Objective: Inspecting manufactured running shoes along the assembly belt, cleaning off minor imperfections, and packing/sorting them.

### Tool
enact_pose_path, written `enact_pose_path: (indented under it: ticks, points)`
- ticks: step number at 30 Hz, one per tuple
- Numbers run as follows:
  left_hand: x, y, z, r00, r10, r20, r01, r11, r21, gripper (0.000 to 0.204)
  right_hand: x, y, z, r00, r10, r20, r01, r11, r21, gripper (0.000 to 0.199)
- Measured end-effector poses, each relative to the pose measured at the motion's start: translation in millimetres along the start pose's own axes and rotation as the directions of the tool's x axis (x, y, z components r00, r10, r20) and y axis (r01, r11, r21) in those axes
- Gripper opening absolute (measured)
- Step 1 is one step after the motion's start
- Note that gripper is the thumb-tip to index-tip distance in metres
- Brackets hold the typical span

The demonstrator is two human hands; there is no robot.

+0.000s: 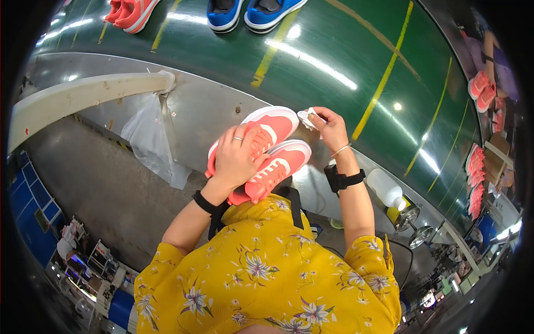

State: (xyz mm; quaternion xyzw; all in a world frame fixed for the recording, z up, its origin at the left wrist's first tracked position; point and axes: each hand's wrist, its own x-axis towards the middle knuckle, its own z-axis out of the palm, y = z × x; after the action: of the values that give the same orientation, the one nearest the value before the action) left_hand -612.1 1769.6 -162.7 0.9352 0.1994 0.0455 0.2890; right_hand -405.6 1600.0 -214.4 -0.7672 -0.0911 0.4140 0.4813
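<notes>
A pair of coral-pink sneakers with white soles and laces lies side by side in front of me, toes pointing to the upper right. My left hand, a ring on one finger, is wrapped over the pair and grips both shoes near their laces. Just right of the farther shoe's toe, my right hand pinches a crumpled white cloth or tissue. The cloth is close to the toe; whether it touches the sole edge I cannot tell.
A green conveyor belt with yellow lines runs beyond a metal edge. Blue sneakers and coral shoes stand on it. A clear plastic bag hangs at left from a pale curved bar. A white bottle is at right.
</notes>
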Motion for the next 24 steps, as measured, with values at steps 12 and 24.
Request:
enact_pose_path:
  ticks: [12,24]
  points:
    - [-84.2,13.6,-49.7,0.998,0.005,-0.067,-0.017,0.981,-0.191,0.012,-77.4,65.7,-21.4,0.981,0.183,-0.062,-0.045,0.527,0.849,0.023]
    - [-65.8,81.6,-15.5,0.826,-0.03,0.563,0.474,0.58,-0.663,0.018,-170.0,49.7,28.3,0.977,0.108,-0.182,0.032,0.773,0.633,0.018]
